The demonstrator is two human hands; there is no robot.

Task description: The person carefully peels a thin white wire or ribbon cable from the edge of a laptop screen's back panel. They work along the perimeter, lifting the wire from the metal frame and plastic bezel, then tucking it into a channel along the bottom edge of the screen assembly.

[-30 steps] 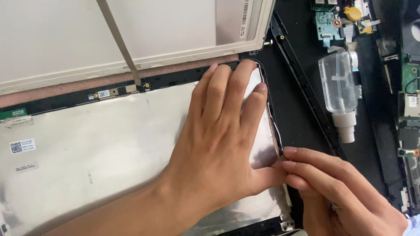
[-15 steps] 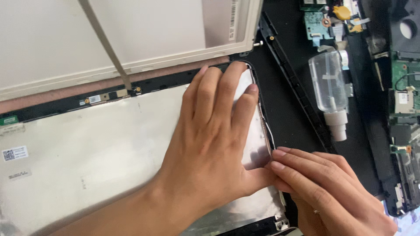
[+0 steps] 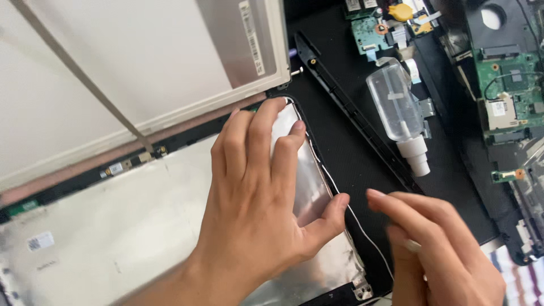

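Your left hand point(image 3: 258, 209) lies flat, fingers point(image 3: 255, 136) spread, on the laptop lid's foil-lined back point(image 3: 113, 238), whose long axis runs left-right, while your right hand point(image 3: 442, 249) hovers empty, fingers loosely extended.

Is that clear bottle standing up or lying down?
Lying down: the clear bottle rests on its side on the black mat, white nozzle toward the camera.

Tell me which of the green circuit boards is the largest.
The green circuit board at the far right edge, right of the clear bottle; the others are much smaller.
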